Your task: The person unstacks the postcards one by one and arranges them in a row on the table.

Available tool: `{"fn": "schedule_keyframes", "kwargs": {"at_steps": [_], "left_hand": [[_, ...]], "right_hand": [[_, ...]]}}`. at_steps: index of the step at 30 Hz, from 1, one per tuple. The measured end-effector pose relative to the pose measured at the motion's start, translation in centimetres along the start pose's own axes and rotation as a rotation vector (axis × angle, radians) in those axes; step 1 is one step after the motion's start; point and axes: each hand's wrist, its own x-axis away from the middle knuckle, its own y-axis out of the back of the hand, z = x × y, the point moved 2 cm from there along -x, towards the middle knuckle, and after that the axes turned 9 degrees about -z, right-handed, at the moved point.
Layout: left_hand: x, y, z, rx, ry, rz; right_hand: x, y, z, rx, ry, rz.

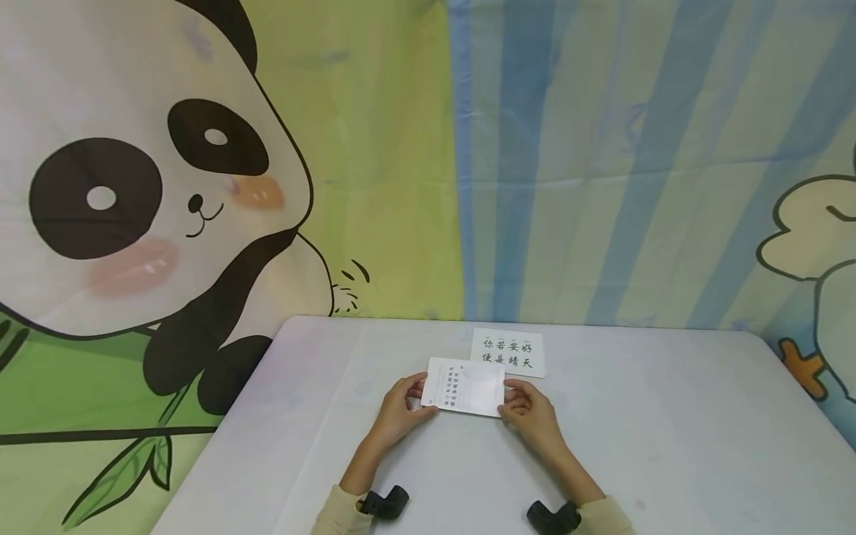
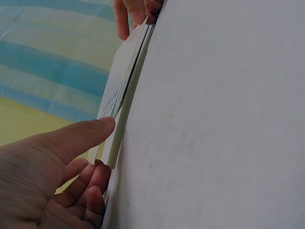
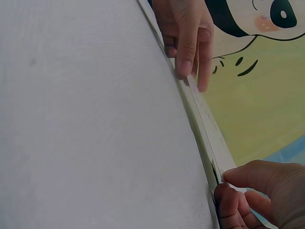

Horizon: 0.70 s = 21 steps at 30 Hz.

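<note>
A white printed card (image 1: 464,386) is held just above the white table (image 1: 669,446) at its middle. My left hand (image 1: 401,407) pinches its left edge, thumb on top and fingers curled beneath. My right hand (image 1: 530,412) pinches the right edge the same way. In the left wrist view the card (image 2: 119,100) shows two thin layers edge-on, with my left hand's (image 2: 57,167) thumb on it and the right hand (image 2: 136,14) at the far end. In the right wrist view my right hand (image 3: 257,195) grips the near corner of the card (image 3: 209,129), and the left hand (image 3: 188,38) the far one.
A second white card (image 1: 508,353) with large dark characters lies flat just behind the held one, partly overlapped by it. A cloth backdrop with a panda (image 1: 134,193) and blue stripes hangs behind the table's far edge. Black wrist mounts (image 1: 384,504) sit near the front edge.
</note>
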Motion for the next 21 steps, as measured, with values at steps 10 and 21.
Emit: {"fn": "schedule_keyframes", "kwargs": {"at_steps": [10, 21], "left_hand": [[0.5, 1.3, 0.6, -0.007, 0.022, -0.005], [1.0, 3.0, 1.5, -0.033, 0.046, -0.037]], "right_hand": [[0.5, -1.1, 0.4, -0.023, 0.032, 0.02], [1.4, -2.9, 1.2, -0.036, 0.023, 0.044]]}}
